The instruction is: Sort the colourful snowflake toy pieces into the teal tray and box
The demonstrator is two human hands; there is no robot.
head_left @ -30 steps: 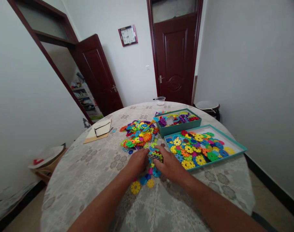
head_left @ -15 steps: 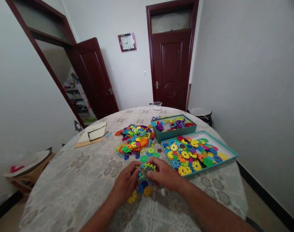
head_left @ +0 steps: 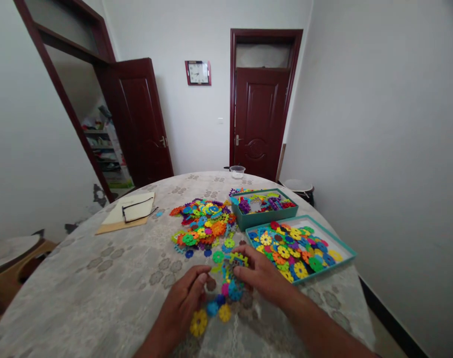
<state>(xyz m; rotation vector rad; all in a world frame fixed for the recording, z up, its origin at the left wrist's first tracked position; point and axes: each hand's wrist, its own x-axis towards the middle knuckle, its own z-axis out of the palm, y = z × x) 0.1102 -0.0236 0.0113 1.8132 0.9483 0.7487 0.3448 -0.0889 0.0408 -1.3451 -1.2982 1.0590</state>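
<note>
One round table [head_left: 129, 283] spreads across the lower part of my feed. On its right I see a shallow tray [head_left: 331, 239] strewn with notched discs [head_left: 282, 251], and just behind it a deeper green box [head_left: 269, 217]; a heap of mixed pieces [head_left: 204, 223] lies left of that box. Nearer me, the right hand [head_left: 261, 276] is closed around a small cluster [head_left: 238, 258] of joined pieces, between the tray and the left hand [head_left: 183, 293]. That left hand has thumb and forefinger close together; I can't tell whether they pinch anything, though a brown disc [head_left: 211, 284] shows right at their tips. Below lie a yellow disc [head_left: 199, 323] and a blue disc [head_left: 212, 308]. I take the step in hand to be fitting pieces onto the cluster; the next move, I judge, calls for a steady right grip and careful lining-up of notches.
</note>
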